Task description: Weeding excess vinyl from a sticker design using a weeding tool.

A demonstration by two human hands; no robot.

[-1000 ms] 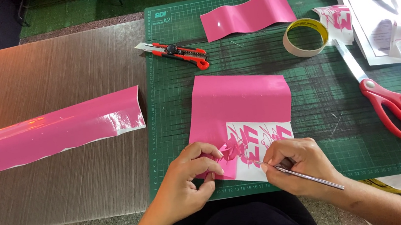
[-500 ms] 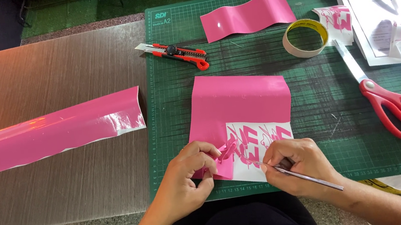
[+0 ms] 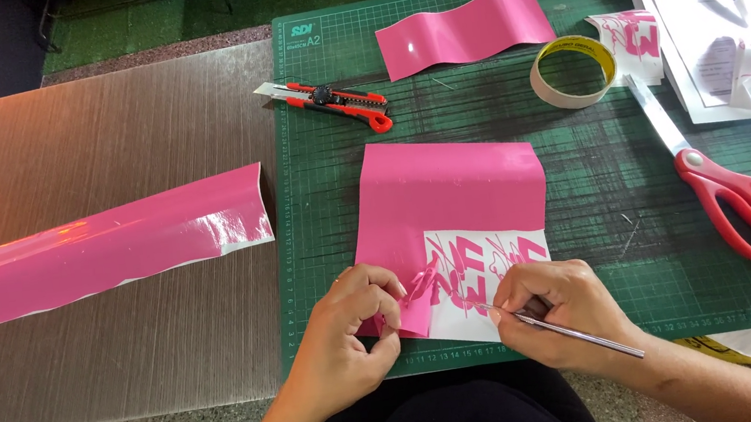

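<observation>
Two hands: on pink vinyl sheet [image 3: 450, 202]
Left hand [image 3: 352, 336]: grip pinched on peeled pink strip [image 3: 419, 289]
Right hand [image 3: 561, 308]: grip clamped on thin metal tool [image 3: 578, 334]

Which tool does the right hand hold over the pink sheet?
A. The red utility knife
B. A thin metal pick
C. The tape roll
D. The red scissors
B: the right hand grips a thin metal pick with its tip on the pink sheet, while the scissors, the knife and the tape roll lie untouched on the mat.
</observation>
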